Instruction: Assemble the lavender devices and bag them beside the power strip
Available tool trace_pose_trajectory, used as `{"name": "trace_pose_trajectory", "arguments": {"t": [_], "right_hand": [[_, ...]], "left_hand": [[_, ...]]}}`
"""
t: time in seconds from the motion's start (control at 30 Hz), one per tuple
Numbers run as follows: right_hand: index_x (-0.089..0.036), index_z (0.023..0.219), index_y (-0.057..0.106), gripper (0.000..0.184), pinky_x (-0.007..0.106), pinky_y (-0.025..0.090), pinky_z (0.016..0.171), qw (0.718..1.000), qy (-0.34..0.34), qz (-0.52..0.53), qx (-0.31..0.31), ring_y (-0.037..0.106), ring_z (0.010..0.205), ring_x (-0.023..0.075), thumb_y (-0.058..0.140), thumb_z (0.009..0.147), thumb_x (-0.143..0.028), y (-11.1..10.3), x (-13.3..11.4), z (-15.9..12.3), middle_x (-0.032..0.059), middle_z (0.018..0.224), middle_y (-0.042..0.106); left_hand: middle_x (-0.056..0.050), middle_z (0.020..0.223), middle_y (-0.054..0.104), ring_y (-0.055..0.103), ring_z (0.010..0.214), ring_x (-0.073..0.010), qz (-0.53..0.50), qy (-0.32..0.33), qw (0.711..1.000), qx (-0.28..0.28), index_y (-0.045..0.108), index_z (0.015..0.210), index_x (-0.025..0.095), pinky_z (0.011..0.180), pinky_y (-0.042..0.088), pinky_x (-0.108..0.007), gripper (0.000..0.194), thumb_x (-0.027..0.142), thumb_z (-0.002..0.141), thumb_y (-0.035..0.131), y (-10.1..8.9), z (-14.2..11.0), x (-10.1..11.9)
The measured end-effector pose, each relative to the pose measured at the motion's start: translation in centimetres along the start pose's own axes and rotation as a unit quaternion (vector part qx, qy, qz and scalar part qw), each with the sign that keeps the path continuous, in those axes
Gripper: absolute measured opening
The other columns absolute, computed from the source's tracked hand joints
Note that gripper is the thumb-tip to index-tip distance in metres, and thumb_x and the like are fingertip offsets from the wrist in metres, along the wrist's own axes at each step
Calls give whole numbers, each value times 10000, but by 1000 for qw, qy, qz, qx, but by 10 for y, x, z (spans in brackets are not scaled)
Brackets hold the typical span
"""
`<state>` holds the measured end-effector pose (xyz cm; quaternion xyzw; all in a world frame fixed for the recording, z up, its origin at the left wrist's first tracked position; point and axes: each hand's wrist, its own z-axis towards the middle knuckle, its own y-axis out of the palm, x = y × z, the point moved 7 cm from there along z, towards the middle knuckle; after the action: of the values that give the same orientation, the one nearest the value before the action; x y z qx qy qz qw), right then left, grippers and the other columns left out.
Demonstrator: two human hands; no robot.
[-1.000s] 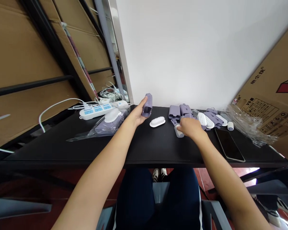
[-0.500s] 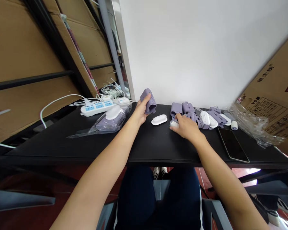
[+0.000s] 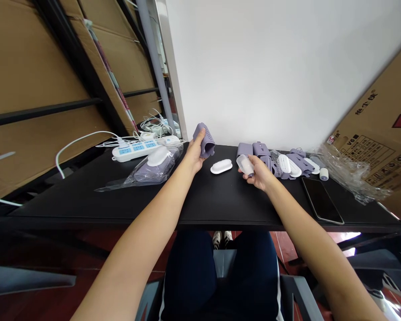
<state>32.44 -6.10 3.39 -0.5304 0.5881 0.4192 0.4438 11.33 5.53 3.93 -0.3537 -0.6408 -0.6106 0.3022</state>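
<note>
Left hand (image 3: 196,154): curled around the lower part of a lavender perforated case (image 3: 204,141), lifted just above the back edge of the table (image 3: 53,210); the thumb lies along its side.

Lavender perforated case: matte, with rows of small holes, and tilted. The hand covers its lower end, so the full shape and any opening cannot be made out.

Right hand (image 3: 260,174): turned palm up and partly closed, holding a translucent white cup (image 3: 245,165) between thumb and fingers, off the table.

Translucent white cup: tapered and lying on its side in the hand, with a dark lavender spot at the narrow end. Its contents and the part behind the fingers are hard to make out.

Nearby: a white oval brush (image 3: 221,166) lies between the hands, bristle side hidden. Just beyond the right hand, a tight row of lavender and white parts (image 3: 274,156) overlaps too much to count.

Further along the table: a black smartphone (image 3: 321,200), a small white cylinder (image 3: 324,174) and crumpled clear plastic (image 3: 349,174) lie right; a clear bag (image 3: 157,171) and a white power strip (image 3: 135,150) lie left.

Change: the right hand, earlier pressed down over the cup on the table, now holds it up, palm turned over.
</note>
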Motion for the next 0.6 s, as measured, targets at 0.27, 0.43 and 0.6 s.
{"name": "trace_pose_trajectory", "arguments": {"t": [0.27,0.43,0.6], "right_hand": [[-206,1237,624,394,361,490,856,719,-212,-645,152,710,1017,296,323,1085,-409,18,-22,-27,135,1148,737],[-177,1285,602,491,369,498,860,685,-189,-688,146,714,1031,307,266,1104,-485,27,-17,-28,163,1180,718],[-150,1369,578,518,439,522,882,706,-158,-667,179,699,1089,355,272,1096,-466,7,-23,-24,224,1282,646]], "left_hand": [[-24,821,705,667,680,-160,-38,-25,998,32,663,1024,202,571,512,-253,212,406,969,651,1,-7,-1],[-17,765,700,650,622,-159,-43,-39,998,21,673,1054,173,536,522,-265,208,351,949,647,4,-10,-5],[-7,768,708,674,639,-158,-40,-43,998,22,667,1037,170,560,551,-265,175,303,924,670,4,-13,-6]]}}
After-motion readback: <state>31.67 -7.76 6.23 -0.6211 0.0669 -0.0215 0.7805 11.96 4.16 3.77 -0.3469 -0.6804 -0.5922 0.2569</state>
